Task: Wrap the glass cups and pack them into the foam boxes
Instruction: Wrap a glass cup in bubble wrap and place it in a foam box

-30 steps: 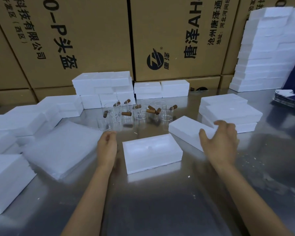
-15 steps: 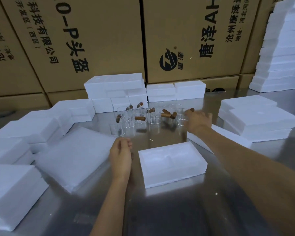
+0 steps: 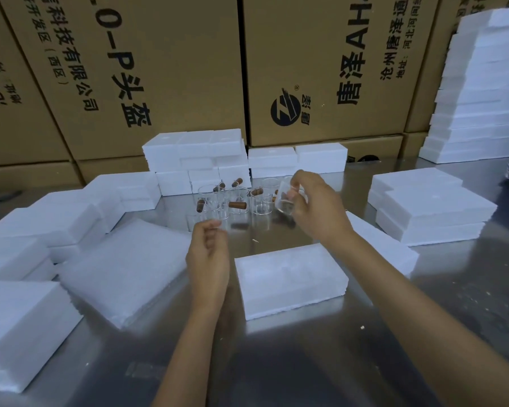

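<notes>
— The right hand [image 3: 312, 207] pinches one glass cup [image 3: 288, 198], tilted, above the worktop [image 3: 276, 362] beside the other cups [image 3: 232, 201]; the left hand [image 3: 209, 254] hovers, fingers loosely curled, holding nothing

— Bare glass could slip and strike those cups or miss the foam box [image 3: 290, 279]

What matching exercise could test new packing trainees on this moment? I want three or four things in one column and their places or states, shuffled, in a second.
Column 1
1. clear glass cup with a brown wooden handle
2. open white foam box
3. stack of thin white foam wrapping sheets
4. left hand

Column 2
A. lies left of the left hand
B. lifted in the right hand
C. holds nothing, fingers curled
D. on the steel table, between the forearms

Pairs: 1-B, 2-D, 3-A, 4-C
</notes>
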`<action>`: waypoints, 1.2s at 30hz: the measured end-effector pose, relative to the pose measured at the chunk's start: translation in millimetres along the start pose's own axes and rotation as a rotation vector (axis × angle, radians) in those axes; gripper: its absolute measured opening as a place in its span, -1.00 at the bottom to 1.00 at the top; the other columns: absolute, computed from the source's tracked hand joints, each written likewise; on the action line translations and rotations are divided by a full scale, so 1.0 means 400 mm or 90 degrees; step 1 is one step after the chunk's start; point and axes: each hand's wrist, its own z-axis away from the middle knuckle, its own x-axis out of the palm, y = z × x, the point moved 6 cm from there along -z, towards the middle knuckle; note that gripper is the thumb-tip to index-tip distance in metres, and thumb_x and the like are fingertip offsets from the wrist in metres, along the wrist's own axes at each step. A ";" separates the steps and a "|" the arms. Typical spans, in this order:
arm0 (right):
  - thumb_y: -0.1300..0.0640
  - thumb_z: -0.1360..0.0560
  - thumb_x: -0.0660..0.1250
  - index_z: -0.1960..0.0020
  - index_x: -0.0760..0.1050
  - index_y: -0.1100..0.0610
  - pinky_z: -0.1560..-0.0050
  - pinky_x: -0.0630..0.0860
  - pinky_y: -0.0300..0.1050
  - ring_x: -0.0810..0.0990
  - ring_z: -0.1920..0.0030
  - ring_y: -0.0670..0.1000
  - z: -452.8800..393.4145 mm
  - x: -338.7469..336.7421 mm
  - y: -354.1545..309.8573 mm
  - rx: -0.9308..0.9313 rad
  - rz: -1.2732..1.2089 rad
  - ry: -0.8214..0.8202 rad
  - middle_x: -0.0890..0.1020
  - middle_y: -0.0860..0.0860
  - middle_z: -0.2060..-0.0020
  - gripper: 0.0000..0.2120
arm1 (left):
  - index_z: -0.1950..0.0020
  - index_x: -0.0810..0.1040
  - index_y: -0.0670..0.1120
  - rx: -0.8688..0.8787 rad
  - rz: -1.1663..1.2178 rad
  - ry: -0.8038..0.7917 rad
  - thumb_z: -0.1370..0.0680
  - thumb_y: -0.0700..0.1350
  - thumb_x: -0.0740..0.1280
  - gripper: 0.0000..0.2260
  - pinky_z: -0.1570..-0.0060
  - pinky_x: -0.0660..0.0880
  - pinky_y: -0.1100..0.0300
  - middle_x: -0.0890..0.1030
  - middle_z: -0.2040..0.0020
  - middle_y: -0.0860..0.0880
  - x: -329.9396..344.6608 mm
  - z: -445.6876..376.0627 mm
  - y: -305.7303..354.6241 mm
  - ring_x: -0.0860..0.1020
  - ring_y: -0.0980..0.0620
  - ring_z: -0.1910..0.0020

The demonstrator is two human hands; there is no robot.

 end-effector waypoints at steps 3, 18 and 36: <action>0.28 -0.53 0.21 0.10 0.38 0.11 0.16 0.41 -0.03 0.47 0.13 0.09 0.077 -0.017 -0.090 -0.091 -0.048 -0.026 0.51 -0.02 0.10 -0.91 | -0.31 0.37 0.27 0.078 -0.040 -0.124 -0.48 -0.16 0.46 -0.47 0.05 0.49 0.48 0.53 -0.16 0.24 0.044 0.024 0.036 0.55 0.26 -0.08; -0.09 -0.54 0.21 -0.38 0.35 -0.13 -0.32 0.48 -0.02 0.44 -0.33 -0.14 0.214 0.039 -0.054 0.039 -0.269 0.027 0.46 -0.20 -0.32 -0.59 | -0.27 0.52 0.12 -0.090 0.243 -0.156 -0.23 0.06 0.63 -0.36 -0.08 0.57 0.18 0.70 -0.13 0.07 0.070 0.041 0.034 0.67 0.03 -0.13; -0.11 -0.41 0.49 -0.31 0.22 -0.22 -0.18 0.50 -0.33 0.53 -0.20 -0.18 0.238 0.083 -0.041 0.069 -0.299 0.032 0.52 -0.23 -0.21 -0.40 | -0.36 0.53 0.02 -0.168 0.262 -0.274 -0.39 -0.15 0.54 -0.45 -0.28 0.52 0.03 0.68 -0.20 -0.05 0.096 0.065 0.028 0.63 -0.03 -0.23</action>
